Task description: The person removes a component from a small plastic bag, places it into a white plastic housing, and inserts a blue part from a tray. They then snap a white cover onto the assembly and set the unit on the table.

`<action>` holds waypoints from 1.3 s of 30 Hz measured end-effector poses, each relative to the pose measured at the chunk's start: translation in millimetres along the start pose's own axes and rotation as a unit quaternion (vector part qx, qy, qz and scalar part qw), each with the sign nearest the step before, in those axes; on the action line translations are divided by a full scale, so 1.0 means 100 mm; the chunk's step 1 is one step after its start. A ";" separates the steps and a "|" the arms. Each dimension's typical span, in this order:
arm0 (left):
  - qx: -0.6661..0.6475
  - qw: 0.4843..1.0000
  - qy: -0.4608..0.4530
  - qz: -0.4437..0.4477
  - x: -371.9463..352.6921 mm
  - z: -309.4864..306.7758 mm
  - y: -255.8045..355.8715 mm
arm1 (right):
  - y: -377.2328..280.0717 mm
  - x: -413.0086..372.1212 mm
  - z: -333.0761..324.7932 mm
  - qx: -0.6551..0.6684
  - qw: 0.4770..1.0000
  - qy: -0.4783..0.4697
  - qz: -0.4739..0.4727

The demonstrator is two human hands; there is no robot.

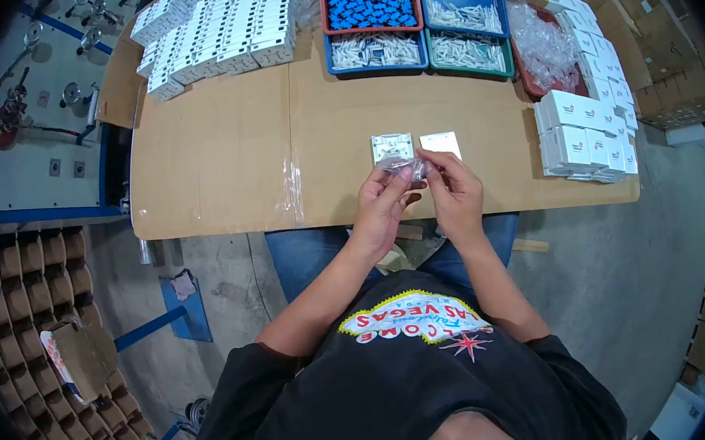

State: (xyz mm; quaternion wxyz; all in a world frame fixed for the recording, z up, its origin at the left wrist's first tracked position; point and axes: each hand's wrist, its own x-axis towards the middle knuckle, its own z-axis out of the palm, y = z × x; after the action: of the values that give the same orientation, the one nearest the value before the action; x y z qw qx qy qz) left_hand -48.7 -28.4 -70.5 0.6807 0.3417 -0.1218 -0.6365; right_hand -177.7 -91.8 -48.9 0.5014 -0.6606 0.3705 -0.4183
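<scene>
My left hand (383, 206) and my right hand (457, 195) are close together near the front edge of the cardboard-covered table. Between their fingertips they pinch a small clear plastic bag (402, 166); what it contains is too small to make out. Just beyond the fingers lies a white square device housing (392, 145) with its detailed face up. Beside it, behind my right hand, is a plain white cover (444, 142), partly hidden by the fingers.
White housings stand in rows (232, 28) at the back left. At the back are a red tray (323, 2) of blue parts and blue and green trays (439, 66) of pale small parts. White boxes (576, 146) stack up at right by crumpled plastic bags (546, 47).
</scene>
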 end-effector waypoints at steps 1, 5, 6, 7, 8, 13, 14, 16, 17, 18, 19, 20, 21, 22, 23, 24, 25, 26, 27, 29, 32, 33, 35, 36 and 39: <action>0.000 1.000 0.002 -0.001 -0.02 0.00 0.00 | 0.02 -0.01 0.01 0.039 0.999 -0.002 0.028; 0.001 1.000 0.025 0.003 -0.01 0.03 0.03 | 0.09 0.00 0.06 0.116 0.991 0.002 0.061; 0.004 1.000 0.027 0.006 -0.01 0.01 0.03 | 0.06 0.02 0.06 0.116 0.991 0.001 0.061; 0.004 1.000 0.029 0.004 0.00 0.00 0.02 | 0.01 0.02 0.05 0.112 0.989 -0.002 0.095; 0.032 0.999 0.024 0.022 0.03 -0.03 0.02 | -0.03 0.03 0.05 0.108 0.986 -0.006 0.130; 0.118 0.987 0.040 0.101 0.00 0.03 0.03 | -0.03 0.07 -0.08 0.266 0.929 -0.026 0.255; 0.127 0.986 0.031 0.107 -0.02 0.05 0.05 | -0.04 0.08 -0.12 0.304 0.911 -0.038 0.276; 0.137 0.983 0.018 0.118 -0.04 0.05 0.07 | -0.02 0.10 -0.14 0.342 0.899 -0.057 0.267; 0.134 0.985 0.023 0.106 -0.04 0.03 0.07 | -0.04 0.10 -0.15 0.341 0.897 -0.070 0.272; 0.129 0.987 0.029 0.094 -0.04 0.01 0.06 | -0.06 0.08 -0.17 0.338 0.895 -0.083 0.278; 0.129 0.986 0.025 0.100 -0.03 0.01 0.04 | -0.06 0.08 -0.19 0.340 0.895 -0.083 0.278; 0.136 0.984 0.018 0.114 -0.01 0.00 0.04 | -0.06 0.09 -0.19 0.339 0.897 -0.087 0.270; 0.143 0.981 0.014 0.128 0.00 0.02 0.07 | -0.05 0.09 -0.18 0.338 0.899 -0.077 0.268; 0.142 0.980 0.014 0.135 -0.01 0.04 0.09 | -0.04 0.08 -0.17 0.335 0.900 -0.067 0.270; 0.145 0.979 0.011 0.139 -0.02 0.07 0.10 | 0.02 0.07 -0.17 0.339 0.901 -0.068 0.262; 0.148 0.979 0.007 0.142 -0.03 0.09 0.12 | 0.03 0.09 -0.16 0.338 0.902 -0.073 0.259; 0.144 0.980 0.003 0.138 -0.03 0.05 0.08 | 0.03 0.09 -0.16 0.336 0.902 -0.065 0.263; 0.143 0.980 0.004 0.137 -0.03 0.04 0.07 | 0.03 0.06 -0.16 0.334 0.902 -0.055 0.268; 0.144 0.979 0.002 0.144 -0.02 0.04 0.07 | 0.02 0.05 -0.18 0.333 0.901 -0.054 0.272; 0.147 0.979 0.003 0.141 -0.05 0.03 0.05 | -0.01 0.05 -0.18 0.350 0.889 -0.064 0.288; 0.148 0.982 0.015 0.119 -0.07 0.04 0.08 | 0.00 0.01 -0.20 0.360 0.882 -0.084 0.292; 0.141 0.981 0.012 0.129 -0.09 0.04 0.06 | -0.03 0.01 -0.20 0.375 0.876 -0.086 0.293; 0.132 0.982 0.008 0.138 -0.11 0.06 0.10 | 0.00 -0.01 -0.22 0.377 0.874 -0.095 0.292; 0.134 0.981 0.006 0.138 -0.12 0.06 0.11 | 0.01 -0.01 -0.22 0.379 0.873 -0.107 0.288; 0.174 0.973 -0.019 0.151 -0.12 0.08 0.14 | 0.01 -0.01 -0.26 0.381 0.869 -0.101 0.299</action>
State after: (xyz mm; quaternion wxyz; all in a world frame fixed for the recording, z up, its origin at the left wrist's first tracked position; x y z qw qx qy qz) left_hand -44.5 -19.8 -52.3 0.6962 0.4205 -0.2940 -0.5021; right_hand -201.7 -100.6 -46.3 0.8499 -0.3146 0.3093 -0.2881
